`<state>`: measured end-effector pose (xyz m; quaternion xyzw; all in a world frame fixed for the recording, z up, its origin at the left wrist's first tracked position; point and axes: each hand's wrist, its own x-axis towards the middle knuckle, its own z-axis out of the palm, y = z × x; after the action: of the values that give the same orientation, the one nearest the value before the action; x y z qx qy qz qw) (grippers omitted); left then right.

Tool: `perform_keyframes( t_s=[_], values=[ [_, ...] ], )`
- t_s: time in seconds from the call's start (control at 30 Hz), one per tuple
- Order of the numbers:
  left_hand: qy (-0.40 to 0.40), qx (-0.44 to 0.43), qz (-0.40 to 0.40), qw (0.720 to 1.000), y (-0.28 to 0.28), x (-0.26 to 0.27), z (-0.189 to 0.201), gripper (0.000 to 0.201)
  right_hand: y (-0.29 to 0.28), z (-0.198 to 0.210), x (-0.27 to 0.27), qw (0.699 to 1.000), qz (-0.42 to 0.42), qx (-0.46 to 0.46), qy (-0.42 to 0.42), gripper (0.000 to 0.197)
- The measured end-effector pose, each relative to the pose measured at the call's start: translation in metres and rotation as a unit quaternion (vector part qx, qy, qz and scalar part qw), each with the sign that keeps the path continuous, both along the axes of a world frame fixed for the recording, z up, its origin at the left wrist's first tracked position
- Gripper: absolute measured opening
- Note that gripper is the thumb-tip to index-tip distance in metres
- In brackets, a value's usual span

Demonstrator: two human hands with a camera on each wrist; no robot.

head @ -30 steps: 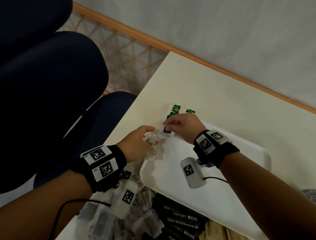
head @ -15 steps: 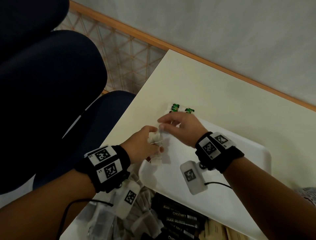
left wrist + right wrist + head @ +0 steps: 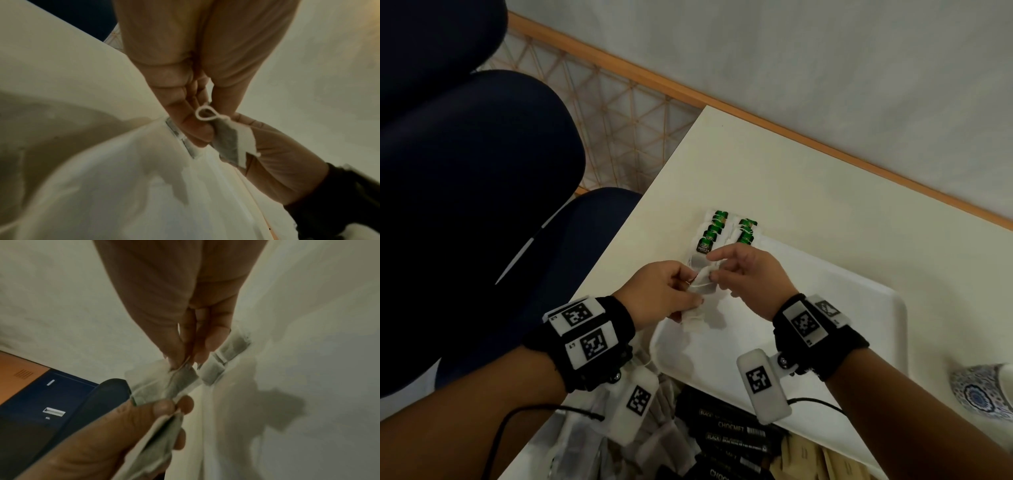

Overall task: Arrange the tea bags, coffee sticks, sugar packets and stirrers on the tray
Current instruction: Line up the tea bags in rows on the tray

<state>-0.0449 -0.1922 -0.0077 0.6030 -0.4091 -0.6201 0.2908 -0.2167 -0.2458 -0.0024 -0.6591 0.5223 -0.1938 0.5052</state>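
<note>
Over the near left corner of the white tray [image 3: 859, 308] my two hands meet. My left hand [image 3: 697, 278] holds a small bunch of tea bags [image 3: 695, 322] and pinches the top one [image 3: 226, 139], whose string loop [image 3: 205, 113] sticks up. My right hand [image 3: 714, 270] pinches that same tea bag [image 3: 180, 379] between thumb and forefinger. Two short rows of tea bags with green tags [image 3: 717, 233] lie at the tray's far left corner, just beyond the fingers. The laid tea bags [image 3: 232, 350] also show in the right wrist view.
At the table's near edge lies a heap of loose tea bags [image 3: 585, 442], black coffee sticks [image 3: 732, 431] and tan packets [image 3: 808, 459]. A patterned cup [image 3: 983, 390] stands at the right. A dark blue chair [image 3: 482, 171] is to the left of the table [image 3: 808, 192].
My right hand has come back from the laid rows of tea bags to my left hand and taken hold of a tea bag there. My left hand rose slightly toward it.
</note>
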Motion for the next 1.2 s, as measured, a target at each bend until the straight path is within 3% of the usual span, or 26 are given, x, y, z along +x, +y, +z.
perform_keyframes(
  t_s=[0.17,0.27,0.37,0.53,0.77,0.87,1.0,1.2],
  values=[
    [0.009,-0.003,0.005,1.0,0.002,-0.005,0.003,0.022,0.007,-0.004,0.01,0.995,-0.07,-0.059,0.029,0.015],
    [0.002,-0.009,0.011,1.0,0.002,-0.004,0.003,0.024,0.015,-0.002,0.018,0.998,-0.063,-0.002,-0.019,0.013],
    [-0.013,-0.026,0.016,0.999,0.002,-0.006,0.003,0.028,0.021,-0.003,0.022,0.999,-0.046,0.009,-0.025,0.024],
    [-0.039,-0.041,-0.006,0.998,0.001,-0.009,0.003,0.045,0.017,-0.006,0.025,0.998,-0.054,-0.026,0.016,0.013],
    [-0.072,-0.046,0.016,0.996,-0.001,0.012,-0.004,0.045,-0.011,0.008,-0.007,0.978,0.018,-0.148,0.145,0.034],
    [-0.054,-0.053,0.067,0.995,-0.005,0.022,-0.004,0.037,-0.015,0.012,-0.018,0.967,0.063,-0.139,0.202,0.043],
    [0.008,-0.06,0.136,0.989,-0.009,0.03,-0.002,0.032,-0.019,0.012,-0.021,0.972,0.101,-0.081,0.198,0.042],
    [0.043,-0.049,0.156,0.986,-0.011,0.027,-0.002,0.034,-0.034,0.0,-0.015,0.97,0.083,-0.069,0.219,0.037]
  ],
)
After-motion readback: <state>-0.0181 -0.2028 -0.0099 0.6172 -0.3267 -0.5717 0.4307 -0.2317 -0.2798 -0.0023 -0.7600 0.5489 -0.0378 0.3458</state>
